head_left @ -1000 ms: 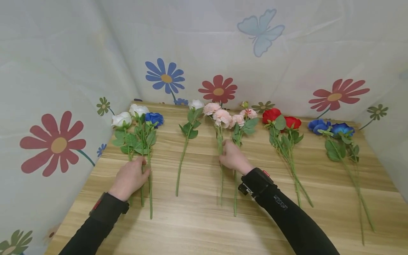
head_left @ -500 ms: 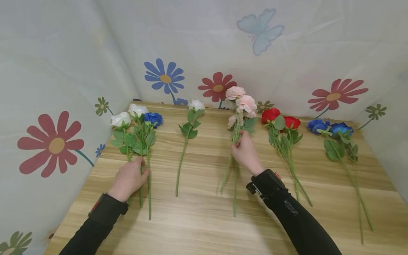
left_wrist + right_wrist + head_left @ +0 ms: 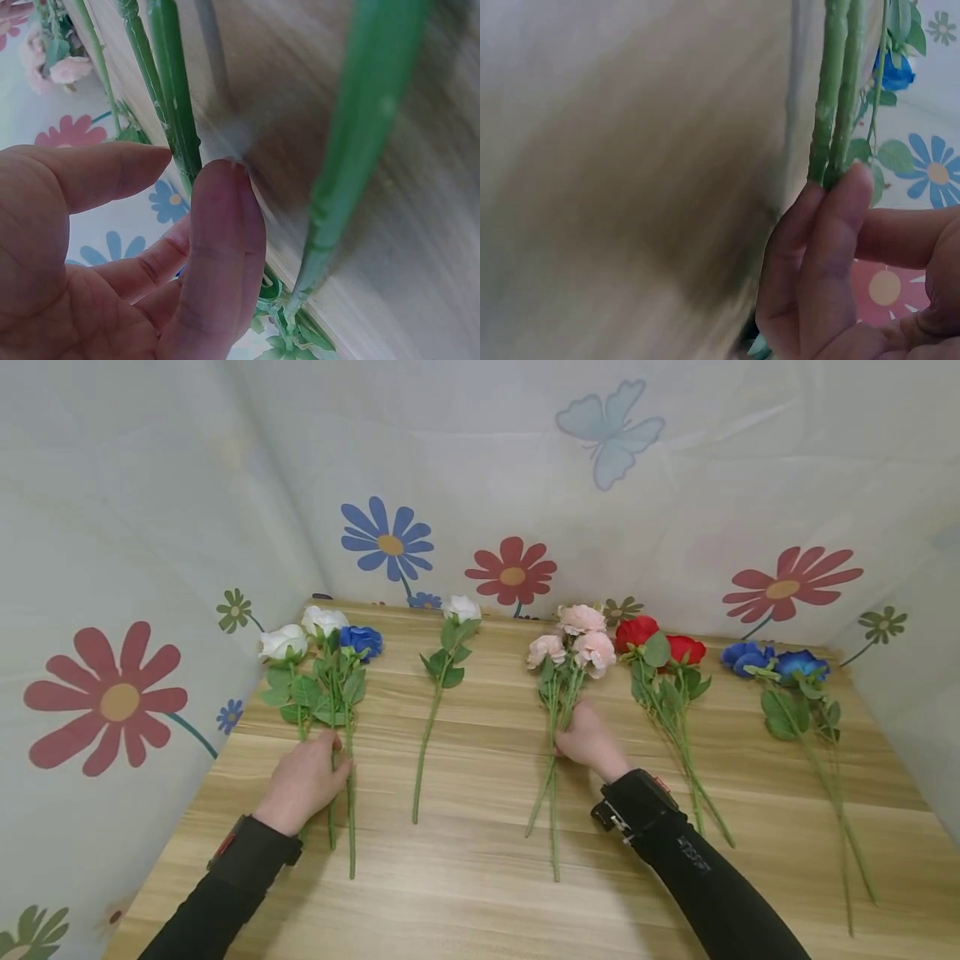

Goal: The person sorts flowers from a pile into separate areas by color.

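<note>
In the head view my left hand (image 3: 303, 781) pinches green rose stems below two white roses (image 3: 283, 642) and a blue rose (image 3: 362, 642). The left wrist view has two stems (image 3: 171, 90) between thumb and fingertips, while a thicker-looking stem (image 3: 352, 150) passes outside them. Right of centre, my right hand (image 3: 592, 742) holds pink flowers (image 3: 595, 652) by their stems, which cross below its fingers. Up close in the right wrist view, a pair of stems (image 3: 836, 97) enters the pinch between thumb and fingers. The blooms lie toward the table's far edge.
A single white rose (image 3: 461, 608) lies between the hands. To the right are red roses (image 3: 684, 649) and then blue flowers (image 3: 802, 666), stems toward me. A patterned cloth (image 3: 480, 460) rises behind the wooden table (image 3: 450, 893).
My right hand lifted pink flowers from the left, carried them right and lowered them beside the other pink ones, making one bunch. The left hand stayed in place.
</note>
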`<state>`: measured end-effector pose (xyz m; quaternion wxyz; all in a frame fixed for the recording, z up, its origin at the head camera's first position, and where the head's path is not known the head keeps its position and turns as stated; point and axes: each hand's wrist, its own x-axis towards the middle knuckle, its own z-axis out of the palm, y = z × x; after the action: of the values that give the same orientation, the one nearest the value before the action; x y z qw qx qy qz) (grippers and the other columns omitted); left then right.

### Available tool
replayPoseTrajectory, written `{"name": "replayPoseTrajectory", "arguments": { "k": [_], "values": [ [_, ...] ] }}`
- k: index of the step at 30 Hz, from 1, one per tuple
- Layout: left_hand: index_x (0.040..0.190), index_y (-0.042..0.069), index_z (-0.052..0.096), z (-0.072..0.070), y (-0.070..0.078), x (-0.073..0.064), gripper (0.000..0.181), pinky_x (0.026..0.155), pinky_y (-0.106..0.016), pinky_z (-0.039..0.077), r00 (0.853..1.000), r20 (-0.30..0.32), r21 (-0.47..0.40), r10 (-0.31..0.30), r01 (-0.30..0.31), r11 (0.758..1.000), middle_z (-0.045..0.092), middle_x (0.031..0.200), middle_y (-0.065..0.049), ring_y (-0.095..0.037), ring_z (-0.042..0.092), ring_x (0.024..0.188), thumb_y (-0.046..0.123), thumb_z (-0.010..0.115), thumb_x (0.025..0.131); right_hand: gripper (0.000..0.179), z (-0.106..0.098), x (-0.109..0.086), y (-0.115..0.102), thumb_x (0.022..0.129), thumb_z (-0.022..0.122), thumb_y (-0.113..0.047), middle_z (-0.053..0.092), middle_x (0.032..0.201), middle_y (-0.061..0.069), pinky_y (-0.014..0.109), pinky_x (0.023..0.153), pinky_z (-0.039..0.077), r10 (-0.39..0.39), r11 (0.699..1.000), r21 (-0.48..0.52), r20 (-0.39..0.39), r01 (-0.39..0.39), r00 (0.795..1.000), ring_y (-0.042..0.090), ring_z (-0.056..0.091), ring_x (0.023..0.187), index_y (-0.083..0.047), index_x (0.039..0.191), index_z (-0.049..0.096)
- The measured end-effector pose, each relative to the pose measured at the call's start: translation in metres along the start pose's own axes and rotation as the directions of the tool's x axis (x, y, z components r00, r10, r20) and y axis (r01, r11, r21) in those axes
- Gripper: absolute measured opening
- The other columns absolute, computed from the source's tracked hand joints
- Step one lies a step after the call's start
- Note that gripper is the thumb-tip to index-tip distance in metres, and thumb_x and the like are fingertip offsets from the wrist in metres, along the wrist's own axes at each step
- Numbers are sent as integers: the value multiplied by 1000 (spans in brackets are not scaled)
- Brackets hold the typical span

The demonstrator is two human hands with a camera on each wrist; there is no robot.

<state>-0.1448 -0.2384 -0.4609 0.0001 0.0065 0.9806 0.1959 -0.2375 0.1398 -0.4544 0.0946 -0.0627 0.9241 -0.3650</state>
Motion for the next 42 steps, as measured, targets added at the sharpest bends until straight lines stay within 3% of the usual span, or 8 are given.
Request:
{"name": "replayPoseTrajectory", "arguments": {
  "k": [8,14,20,27,32,36,39,42],
  "values": [
    [112,-5,56,1,0,3,32,40,-28,31,1000,3,-3,-5,5,1000,45,52,-3,-15,40,41,19,58,92,11,7,8,-4,86,61,-10,64,63,8,24,52,47,-2,1000,-10,23,2,1000,18,65,57,0,86,56],
    [112,-6,56,1,-1,3,32,40,-27,31,1000,-5,3,9,-9,1000,45,52,-2,-14,40,41,18,59,91,15,8,12,-8,85,62,-14,65,60,7,25,53,44,52,998,-38,74,-49,996,18,63,55,0,79,58],
    [113,-6,56,1,0,4,33,41,-29,32,1000,-2,0,12,-12,1000,47,54,-3,-15,42,43,19,59,91,23,11,19,-10,87,64,-19,64,67,6,25,55,47,48,999,-17,67,-47,997,17,64,58,0,96,53],
    [110,-4,58,0,0,2,29,41,-29,33,1000,2,9,13,-13,1000,48,55,-3,-16,42,44,19,59,91,26,11,14,-11,87,65,-24,65,66,9,29,60,49,24,999,-22,64,-23,998,17,63,56,-1,94,56],
    [104,-1,60,0,0,2,23,41,-29,33,1000,2,5,12,-12,1000,47,53,-2,-16,43,43,19,59,91,40,11,11,-10,83,67,-12,64,65,9,26,55,46,-12,1000,8,75,12,997,16,61,53,5,114,49],
    [102,-1,60,1,-1,1,22,42,-30,34,1000,-2,4,21,-21,1000,49,56,-3,-17,44,45,18,58,91,59,9,6,-9,78,64,-1,57,54,6,23,45,36,-54,997,57,111,48,992,12,48,43,11,129,39],
    [102,-1,60,2,-2,1,22,42,-30,34,1000,-11,1,25,-25,1000,49,56,-4,-17,43,46,18,59,91,60,7,3,-11,76,67,-3,53,49,2,23,44,34,-69,998,14,147,68,987,10,45,41,15,127,42],
    [102,-2,60,2,-3,1,23,42,-29,33,1000,-16,-2,22,-22,1000,48,56,-4,-16,43,45,18,59,91,56,7,-1,-13,76,71,-8,57,53,1,24,48,40,-47,997,-54,173,57,984,11,51,46,14,121,47]
  ]
}}
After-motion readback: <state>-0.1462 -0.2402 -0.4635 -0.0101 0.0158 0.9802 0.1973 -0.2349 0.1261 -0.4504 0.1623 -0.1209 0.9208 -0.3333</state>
